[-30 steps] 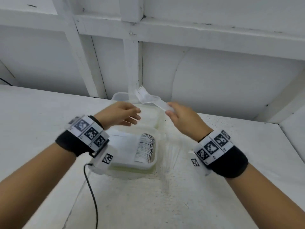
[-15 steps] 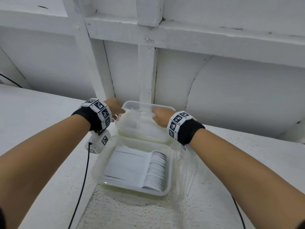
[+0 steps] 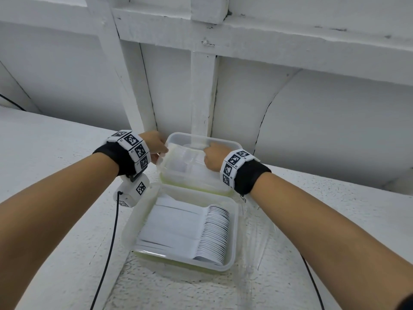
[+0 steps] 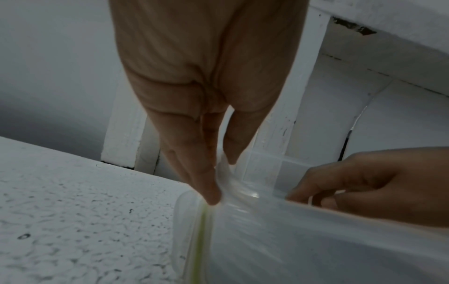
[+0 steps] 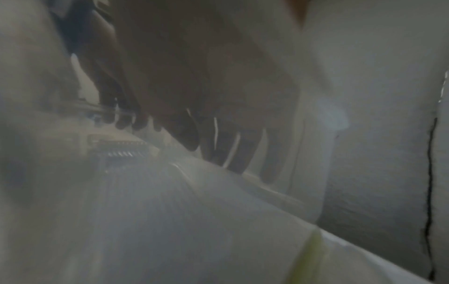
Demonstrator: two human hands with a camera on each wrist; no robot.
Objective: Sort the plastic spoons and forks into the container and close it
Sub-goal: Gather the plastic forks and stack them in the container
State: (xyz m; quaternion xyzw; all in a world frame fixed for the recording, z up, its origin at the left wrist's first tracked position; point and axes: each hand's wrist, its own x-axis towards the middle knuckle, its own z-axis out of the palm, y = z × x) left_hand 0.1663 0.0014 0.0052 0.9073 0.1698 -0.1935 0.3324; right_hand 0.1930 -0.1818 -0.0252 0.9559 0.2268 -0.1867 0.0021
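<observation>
The container (image 3: pixel 232 249) lies open on the counter (image 3: pixel 44 153), spoons (image 3: pixel 214 233) stacked in its near half; its far half (image 3: pixel 190 166) sits close to the wall (image 3: pixel 312 121). No writing is readable. The left hand (image 3: pixel 156 144) pinches the far half's left edge; the right hand (image 3: pixel 213 156) curls over its right side.

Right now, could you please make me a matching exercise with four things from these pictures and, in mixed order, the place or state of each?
Things:
1. left hand
2. right hand
3. spoons
4. lid

Places or states:
A. stacked in a row in the near tray
B. raised at an angle behind the near tray
C. pinches the lid's left corner
D. fingers reach over the lid's right part

Pairs: 1-C, 2-D, 3-A, 4-B
</observation>
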